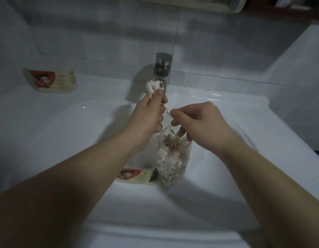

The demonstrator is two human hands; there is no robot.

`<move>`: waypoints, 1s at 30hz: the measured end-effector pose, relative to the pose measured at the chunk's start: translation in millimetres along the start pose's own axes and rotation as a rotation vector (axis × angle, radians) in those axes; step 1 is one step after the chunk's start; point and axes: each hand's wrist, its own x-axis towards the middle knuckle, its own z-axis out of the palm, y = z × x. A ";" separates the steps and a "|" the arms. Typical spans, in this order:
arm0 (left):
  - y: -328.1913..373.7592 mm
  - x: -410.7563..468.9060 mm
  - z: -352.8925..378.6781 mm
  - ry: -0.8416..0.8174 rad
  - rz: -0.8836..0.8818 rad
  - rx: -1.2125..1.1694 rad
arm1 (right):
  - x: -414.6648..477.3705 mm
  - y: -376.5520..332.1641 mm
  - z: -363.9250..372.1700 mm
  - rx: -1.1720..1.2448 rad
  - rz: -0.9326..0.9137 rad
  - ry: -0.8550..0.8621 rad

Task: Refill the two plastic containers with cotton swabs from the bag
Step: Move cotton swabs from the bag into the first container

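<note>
My left hand (148, 113) grips a bundle of cotton swabs (153, 86), white tips up, held above the sink in front of the faucet. My right hand (196, 120) pinches the lower ends of those swabs with thumb and forefinger, while its lower fingers hook the rim of the clear zip bag (171, 158). The bag stands open in the basin, full of swabs. One plastic container (137, 176) with a red and cream label sits in the basin beside the bag, partly hidden by my left forearm. A second container (51, 80) lies on the ledge at far left.
A metal faucet (162, 68) rises behind my hands at the back of the white sink (65, 122). Tiled wall stands behind the ledge. The drain (154, 176) shows next to the nearer container. A white surface rises at right.
</note>
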 end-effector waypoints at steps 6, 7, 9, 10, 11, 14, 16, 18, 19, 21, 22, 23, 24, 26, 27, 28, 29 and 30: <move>8.6 0.0 1.2 0.029 -0.034 -0.224 | -4.7 -4.8 2.2 -0.023 -0.032 -0.080; 8.3 -1.1 2.6 0.022 -0.030 -0.237 | -6.0 -4.9 4.6 -0.017 -0.038 -0.101; 8.2 -3.1 6.1 0.010 -0.015 -0.267 | -6.7 -4.0 9.0 0.001 -0.054 -0.139; 8.1 -3.8 7.6 0.008 -0.008 -0.281 | -6.4 -3.3 10.8 0.017 -0.057 -0.160; 8.2 -4.5 8.9 0.008 -0.003 -0.297 | -6.5 -3.1 12.0 0.036 -0.056 -0.182; 8.2 -6.0 10.9 -0.006 -0.006 -0.321 | -6.1 -3.6 13.3 0.067 -0.059 -0.232; 7.0 -6.5 11.4 -0.015 -0.011 -0.304 | -5.5 -3.5 14.0 0.067 -0.060 -0.250; 5.1 -7.0 12.3 -0.016 -0.026 -0.294 | -4.7 -2.1 14.6 0.053 -0.053 -0.263; 4.3 -7.3 13.2 -0.015 -0.033 -0.301 | -4.6 -1.7 14.6 0.040 -0.051 -0.266; 4.5 -7.2 14.3 0.006 -0.032 -0.312 | -4.2 -1.3 14.0 0.022 -0.042 -0.262; 4.8 -6.4 14.6 0.037 -0.030 -0.298 | -4.2 -1.2 12.8 0.014 -0.041 -0.255; 5.1 -5.2 13.7 0.074 -0.026 -0.280 | -4.2 -1.6 11.4 -0.001 -0.047 -0.247; 5.9 -3.9 12.4 0.105 -0.024 -0.276 | -4.2 -2.1 9.4 -0.019 -0.056 -0.238; 7.3 -0.7 8.7 0.149 -0.027 -0.315 | -4.3 -2.8 5.2 -0.043 -0.077 -0.213; 7.9 0.9 6.6 0.162 -0.034 -0.340 | -4.0 -2.7 3.4 -0.043 -0.086 -0.197; 8.4 2.0 5.0 0.169 -0.044 -0.366 | -3.5 -2.4 1.5 -0.036 -0.091 -0.182; 9.0 2.6 4.3 0.176 -0.053 -0.397 | -3.3 -2.0 0.5 -0.025 -0.094 -0.166; 9.1 3.4 3.4 0.185 -0.059 -0.434 | -2.8 -1.2 0.0 -0.016 -0.098 -0.149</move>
